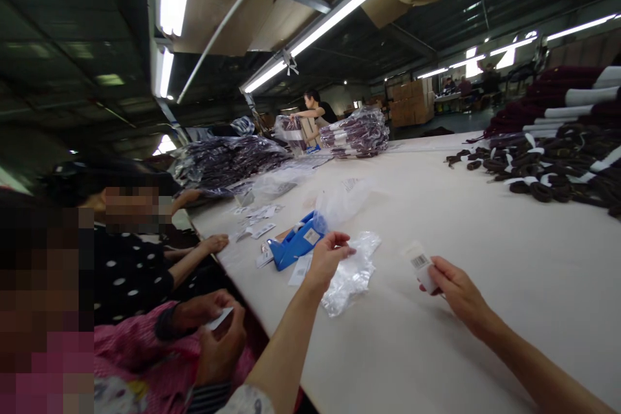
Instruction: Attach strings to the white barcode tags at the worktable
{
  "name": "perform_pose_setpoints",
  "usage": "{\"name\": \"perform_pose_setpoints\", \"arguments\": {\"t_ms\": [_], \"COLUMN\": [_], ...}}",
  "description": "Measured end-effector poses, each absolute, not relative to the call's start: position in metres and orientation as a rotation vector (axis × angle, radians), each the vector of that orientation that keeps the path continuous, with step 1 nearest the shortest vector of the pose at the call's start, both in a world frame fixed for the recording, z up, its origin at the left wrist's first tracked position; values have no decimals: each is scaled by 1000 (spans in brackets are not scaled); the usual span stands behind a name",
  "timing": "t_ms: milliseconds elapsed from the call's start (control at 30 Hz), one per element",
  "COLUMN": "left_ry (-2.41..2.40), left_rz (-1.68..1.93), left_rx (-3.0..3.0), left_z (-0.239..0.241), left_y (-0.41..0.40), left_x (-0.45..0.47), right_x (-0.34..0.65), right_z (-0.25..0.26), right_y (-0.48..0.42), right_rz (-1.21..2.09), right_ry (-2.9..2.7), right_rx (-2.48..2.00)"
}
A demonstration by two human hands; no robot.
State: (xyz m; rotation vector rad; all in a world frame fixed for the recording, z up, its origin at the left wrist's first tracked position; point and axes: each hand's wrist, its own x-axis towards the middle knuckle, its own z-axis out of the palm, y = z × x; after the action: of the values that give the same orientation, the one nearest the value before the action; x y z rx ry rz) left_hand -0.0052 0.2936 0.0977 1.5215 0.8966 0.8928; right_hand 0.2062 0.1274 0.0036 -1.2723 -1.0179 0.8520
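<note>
My right hand (453,284) is closed on a small white barcode label (421,265), held just above the table between thumb and fingers. My left hand (331,255) hovers by the front of a blue tape dispenser (298,244). Its fingers are bent and apart, and I see nothing between them. Under and beside that hand lies a crumpled clear plastic bag (352,278). Behind the dispenser spreads another, cloudier plastic bag (342,204). Several white labels (262,231) are scattered to the dispenser's left.
The pale table (412,349) carries bagged dark garments (233,158) at the back left and a bagged maroon stack (356,132) at the back. Dark bundles with white bands (553,155) pile up at right. Co-workers sit close on my left; one person's hands (216,336) hold a white card.
</note>
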Motion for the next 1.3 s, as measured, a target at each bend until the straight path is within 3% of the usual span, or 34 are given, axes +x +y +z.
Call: {"name": "perform_pose_setpoints", "arguments": {"t_ms": [200, 400, 967, 1300], "left_ry": [725, 672, 1030, 1091], "left_rz": [777, 684, 660, 884], "left_rx": [1534, 1541, 1720, 1854], "left_z": [133, 133, 44, 50], "left_y": [265, 244, 236, 238], "left_x": [16, 42, 25, 10], "right_x": [211, 206, 223, 224], "right_z": [47, 62, 16, 2], "right_y": [116, 108, 125, 129], "right_rz": [1143, 1545, 1564, 1425], "right_ry": [-886, -571, -318, -352], "right_rx": [-950, -447, -650, -780]}}
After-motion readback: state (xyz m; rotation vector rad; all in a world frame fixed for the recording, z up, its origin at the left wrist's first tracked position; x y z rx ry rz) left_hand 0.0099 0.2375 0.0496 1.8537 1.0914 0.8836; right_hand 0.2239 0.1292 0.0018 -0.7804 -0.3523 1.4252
